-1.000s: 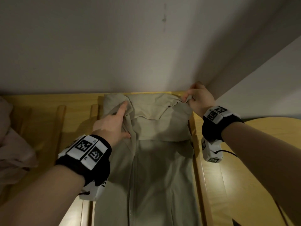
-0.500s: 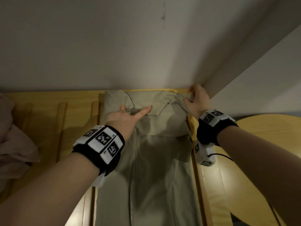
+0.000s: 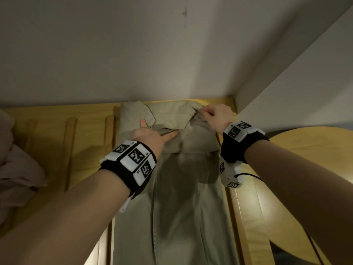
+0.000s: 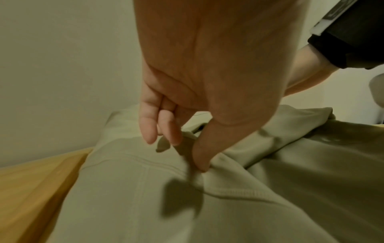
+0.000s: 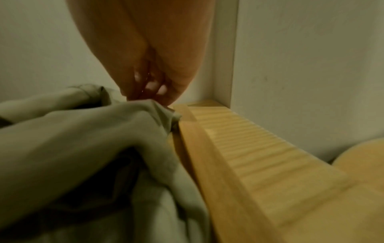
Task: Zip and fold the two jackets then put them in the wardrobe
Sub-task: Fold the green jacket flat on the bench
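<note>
A beige jacket (image 3: 172,217) lies zipped on the wooden bed slats, its collar end against the wall and its zipper (image 3: 154,226) running toward me. My left hand (image 3: 152,133) lies flat on the collar with straight fingers. In the left wrist view, the left hand (image 4: 176,139) presses its thumb into a fold of the jacket (image 4: 228,205). My right hand (image 3: 214,115) pinches the far right corner of the collar. In the right wrist view, the curled fingers of the right hand (image 5: 149,92) hold the edge of the jacket (image 5: 72,139).
A pinkish garment (image 3: 17,169) is heaped at the far left on the slats (image 3: 70,150). A wooden side rail (image 3: 240,217) runs along the jacket's right edge. A white wall (image 3: 133,54) stands just behind, and a white panel (image 3: 296,83) to the right.
My left hand has let go of the left collar flap and now lies flat across the collar. My right hand keeps its pinch and has drawn the corner slightly left.
</note>
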{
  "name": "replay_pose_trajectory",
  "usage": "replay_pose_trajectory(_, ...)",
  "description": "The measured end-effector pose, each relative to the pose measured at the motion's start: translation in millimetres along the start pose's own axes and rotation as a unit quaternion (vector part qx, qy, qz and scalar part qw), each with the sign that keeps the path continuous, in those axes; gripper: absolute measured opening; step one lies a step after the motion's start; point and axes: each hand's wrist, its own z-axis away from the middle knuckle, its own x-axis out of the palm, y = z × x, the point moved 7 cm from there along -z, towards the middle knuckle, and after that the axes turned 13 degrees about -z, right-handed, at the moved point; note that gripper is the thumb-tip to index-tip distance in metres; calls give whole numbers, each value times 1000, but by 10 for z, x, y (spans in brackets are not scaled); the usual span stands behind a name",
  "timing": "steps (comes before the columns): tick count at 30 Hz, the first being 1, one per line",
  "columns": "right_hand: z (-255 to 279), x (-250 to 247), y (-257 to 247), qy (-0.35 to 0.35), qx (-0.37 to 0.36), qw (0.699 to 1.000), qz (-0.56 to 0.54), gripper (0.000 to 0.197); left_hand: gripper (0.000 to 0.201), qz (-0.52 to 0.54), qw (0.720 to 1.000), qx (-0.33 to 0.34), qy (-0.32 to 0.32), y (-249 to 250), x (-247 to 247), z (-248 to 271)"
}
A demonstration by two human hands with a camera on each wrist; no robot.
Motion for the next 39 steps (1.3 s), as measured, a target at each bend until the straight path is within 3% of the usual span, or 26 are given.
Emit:
replay_pose_trajectory(3, -15, -40, 95, 30, 32, 999, -21, 24, 76, 5, 1000, 2, 3, -33, -13, 49)
replay_pose_trajectory(9, -20, -11, 252, 22, 134, 991, 10, 53, 93, 60, 998, -22, 27, -113, -56, 85)
replay_pose_trajectory(15, -86, 56, 199, -44, 147, 986, 59, 32, 101, 80, 994, -14, 67, -133, -147, 99)
replay_pose_trajectory(17, -90, 65, 196, -44, 154, 986, 50, 41, 92, 76, 994, -12, 80, -141, -135, 121)
replay_pose_trajectory(19, -89, 70, 172, -42, 152, 987, 29, 33, 86, 77, 993, -16, 83, -170, -108, 114)
replay_pose_trajectory(21, -79, 69, 135, -32, 141, 989, 4, 25, 90, 96, 992, -17, 86, -198, -101, 75)
replay_pose_trajectory(23, -67, 31, 91, 1, 126, 992, -22, 29, 96, 104, 990, -5, 97, -185, -149, 13)
replay_pose_trajectory(26, -65, -31, 13, 39, 96, 994, -43, 37, 90, 68, 996, 31, 37, -41, -184, -108)
replay_pose_trajectory(28, -81, -22, -51, 29, 82, 996, -31, 40, 72, 53, 998, 28, -26, 25, -168, -177)
replay_pose_trajectory(31, -101, 24, -153, 24, 50, 998, -10, 34, 48, 60, 997, 4, -44, 46, -174, -230)
replay_pose_trajectory(39, -74, 89, -370, 45, 20, 995, -86, 33, 58, 68, 994, 26, -85, 43, -161, -235)
